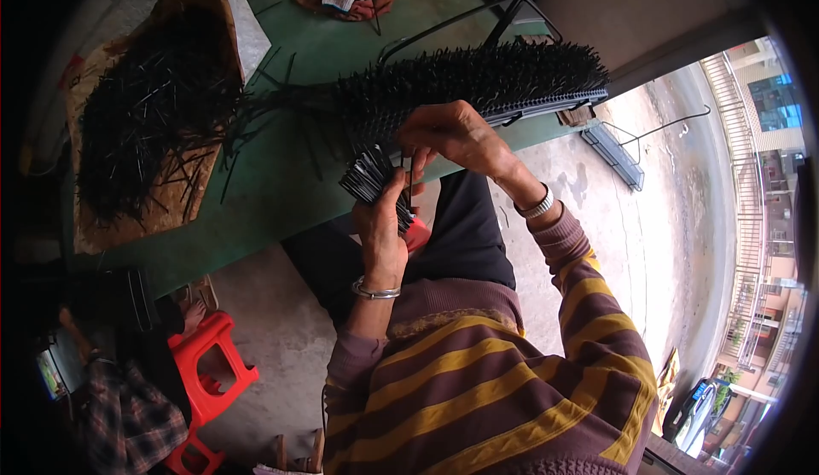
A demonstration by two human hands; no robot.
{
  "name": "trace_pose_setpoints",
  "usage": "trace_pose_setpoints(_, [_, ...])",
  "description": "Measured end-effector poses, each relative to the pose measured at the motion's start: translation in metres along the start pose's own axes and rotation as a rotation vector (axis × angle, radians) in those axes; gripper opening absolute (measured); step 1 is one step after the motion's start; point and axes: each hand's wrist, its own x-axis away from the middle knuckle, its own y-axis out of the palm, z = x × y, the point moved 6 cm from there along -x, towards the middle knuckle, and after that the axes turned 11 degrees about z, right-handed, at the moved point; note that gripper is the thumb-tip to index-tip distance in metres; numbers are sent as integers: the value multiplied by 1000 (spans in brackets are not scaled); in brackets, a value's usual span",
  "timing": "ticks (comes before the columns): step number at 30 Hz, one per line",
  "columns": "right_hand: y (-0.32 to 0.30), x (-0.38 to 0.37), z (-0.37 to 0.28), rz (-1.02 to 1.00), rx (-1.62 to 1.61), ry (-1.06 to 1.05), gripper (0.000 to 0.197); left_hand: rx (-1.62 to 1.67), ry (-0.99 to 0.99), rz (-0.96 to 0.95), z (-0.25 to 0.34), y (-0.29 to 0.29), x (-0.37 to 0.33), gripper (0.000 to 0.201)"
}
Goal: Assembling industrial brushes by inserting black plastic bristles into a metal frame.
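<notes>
The left hand [381, 229] is wrapped round a bundle [367, 174] of black strips, held by the counter's [273, 206] near edge. The right hand [456, 138] is just beside it, fingers bent — whether they pinch a strip, I cannot tell. Beyond lies a bristly rack [478, 78]; well left, a strip heap [153, 125].

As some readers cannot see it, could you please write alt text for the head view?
A person's left hand grips a bundle of thin black strips near the edge of a green table, the right hand close beside it. On the table lie a long, bristly black piece and a heap of black strips.
</notes>
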Motion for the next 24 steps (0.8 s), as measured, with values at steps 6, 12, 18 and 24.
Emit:
trace_pose_setpoints(6, [-30, -12, -29, 355, 206, -304, 9, 100, -198, 40, -9, -6, -14, 25])
trace_pose_setpoints(12, [-22, -29, -26, 410, 474, -658, 8, 161, -290, -92, -24, 8, -14, 28])
trace_pose_setpoints(18, [-20, -39, -20, 358, 428, -619, 8, 167, -333, -85, -38, 4, -20, 25])
trace_pose_setpoints(24, [-19, -43, -20, 297, 465, -687, 9, 155, -355, -43, -44, 4, -19, 17])
